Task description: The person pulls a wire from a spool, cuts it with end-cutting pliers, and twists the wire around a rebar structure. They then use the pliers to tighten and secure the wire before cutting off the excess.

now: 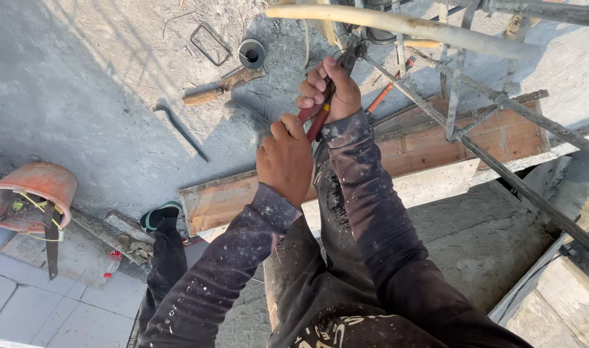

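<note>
Up near the far edge, both hands meet on a pair of red-handled pliers (320, 109). The right hand (327, 90) is wrapped tight around the handles, and the left hand (285, 158), just near of it, closes its fingers on the lower handle ends. The pliers' dark nose (351, 55) points up and right into a joint of the rebar cage (455, 96), under a pale hose (397, 26) that crosses the top. Whether the nose bites a tie wire there is too small to tell, so I judge the tying at this joint as under way, not finished; other crossings of the cage to the right show no clear ties either way.

Below the bars lies a wooden form board (436, 145) on the concrete slab (101, 109). Far left on the slab sit a hammer (223, 84), a wire roll (251, 53), a bent bar (178, 125) and a rectangular stirrup (211, 44). An orange bucket (33, 193) holding tools stands at the left edge.
</note>
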